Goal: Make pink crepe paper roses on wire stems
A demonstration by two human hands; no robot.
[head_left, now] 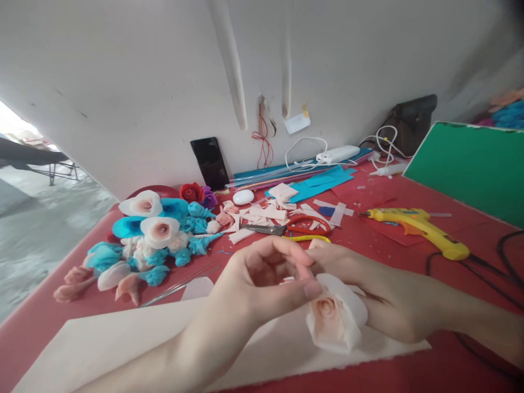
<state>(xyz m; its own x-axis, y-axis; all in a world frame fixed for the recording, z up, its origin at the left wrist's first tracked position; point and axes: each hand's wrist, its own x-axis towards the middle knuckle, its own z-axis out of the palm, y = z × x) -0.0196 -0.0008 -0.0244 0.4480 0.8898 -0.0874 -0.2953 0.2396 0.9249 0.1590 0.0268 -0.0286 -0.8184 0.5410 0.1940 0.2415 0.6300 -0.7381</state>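
Observation:
A paper flower [336, 319] with white outer petals and a pale peach, rolled centre is held low over the table. My right hand [393, 300] is closed around it from behind, its fingers largely hidden by the bloom. From the other side, my left hand [262, 278] bends its fingers towards the thumb, and the thumb tip presses on the petal's upper left edge. Beneath both hands lies a large cream paper sheet [123, 338]. Just beyond the fingers rest scissors [309, 224] with one red and one yellow handle.
Blue, white and peach paper flowers [161, 232] are heaped at left, near thin wires [180, 286]. Paper scraps [266, 213] lie mid-table. A yellow glue gun [426, 232] with a black cord is at right, before a green board [470, 169]. A phone [210, 162] leans against the wall.

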